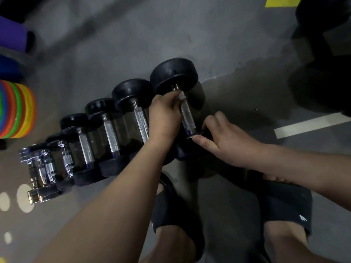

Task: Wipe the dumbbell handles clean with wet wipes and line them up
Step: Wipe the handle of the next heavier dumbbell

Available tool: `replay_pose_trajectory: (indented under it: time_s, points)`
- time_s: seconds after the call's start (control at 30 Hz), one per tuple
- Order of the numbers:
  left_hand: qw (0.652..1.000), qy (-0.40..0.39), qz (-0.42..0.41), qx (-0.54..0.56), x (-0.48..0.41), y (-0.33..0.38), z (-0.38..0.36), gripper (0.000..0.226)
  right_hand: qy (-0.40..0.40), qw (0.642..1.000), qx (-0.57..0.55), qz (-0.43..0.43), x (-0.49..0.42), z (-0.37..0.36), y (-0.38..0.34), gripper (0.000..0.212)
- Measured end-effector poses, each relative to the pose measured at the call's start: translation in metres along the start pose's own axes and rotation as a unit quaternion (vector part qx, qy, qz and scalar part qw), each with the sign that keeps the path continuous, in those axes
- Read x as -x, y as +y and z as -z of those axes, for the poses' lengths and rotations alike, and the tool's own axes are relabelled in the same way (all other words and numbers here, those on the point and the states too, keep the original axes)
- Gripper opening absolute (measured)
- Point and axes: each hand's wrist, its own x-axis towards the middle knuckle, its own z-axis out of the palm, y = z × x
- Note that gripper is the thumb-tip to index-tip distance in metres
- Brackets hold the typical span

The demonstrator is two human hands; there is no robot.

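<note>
Large dumbbell (187, 116) lies on the floor (237, 44) as the end piece of the row. The smaller dumbbells (112, 137) line up just beside it on its left, shrinking the farther they sit from it. Your left hand (165, 114) is on its knurled handle near the far head, grip pinched tight on a wet wipe (182, 95) pressed to the steel. Your right hand (226, 141) is at its near head, grip curled over the rubber, thumb along the rim, bracing it.

Risks: the heads are round, so a hard wipe stroke could roll it into its neighbour or off line if the brace slips. The wipe is bunched small and may miss the handle's underside, or snag on the knurling and tear. Your sandals (174, 205) sit just behind its near head, so a roll toward you could catch your toes.
</note>
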Motion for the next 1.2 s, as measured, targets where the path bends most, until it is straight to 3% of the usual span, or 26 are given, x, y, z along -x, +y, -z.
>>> replay_pose_trajectory:
  time_s: [0.13,0.23,0.33,0.43,0.53,0.6,0.67,0.87,1.0,1.07,1.2]
  points:
    - [1.000,0.005,0.001,-0.022,0.000,0.000,0.007,0.016,0.000,1.000,0.006,0.001,0.000,0.000,0.000,0.066]
    - [1.000,-0.007,0.010,0.001,0.008,0.006,0.009,0.026,0.000,1.000,0.004,0.003,0.000,0.000,0.000,0.064]
    - [0.999,0.020,0.022,0.013,0.011,0.009,0.008,0.017,-0.004,1.000,0.009,0.001,0.000,0.000,0.000,0.065]
    - [0.991,0.057,0.095,0.071,0.009,0.012,0.004,0.014,0.002,1.000,0.012,0.002,0.000,0.000,0.000,0.068]
    - [0.944,0.089,0.238,0.213,0.006,0.016,0.001,0.032,0.003,1.000,0.013,0.001,0.000,0.001,-0.001,0.070]
    - [0.900,0.089,0.304,0.299,0.005,0.018,0.000,0.026,0.001,1.000,0.012,0.000,0.000,0.001,-0.001,0.071]
    - [0.885,0.068,0.324,0.327,0.006,0.025,0.004,0.017,0.000,1.000,0.010,0.001,0.000,0.001,-0.001,0.070]
    - [0.943,0.004,0.270,0.194,0.013,0.028,0.007,0.009,0.006,1.000,0.010,0.000,-0.001,-0.003,0.000,0.065]
    - [0.911,0.072,0.313,0.257,-0.013,0.033,0.002,0.012,0.012,1.000,0.004,0.000,0.002,-0.003,-0.001,0.063]
    - [0.913,0.087,0.306,0.255,-0.022,0.030,0.000,0.008,0.012,1.000,-0.006,0.001,0.002,-0.002,0.000,0.062]
    - [0.964,-0.002,0.234,0.125,0.014,0.028,0.005,0.013,-0.005,1.000,-0.011,0.002,0.001,0.000,0.002,0.053]
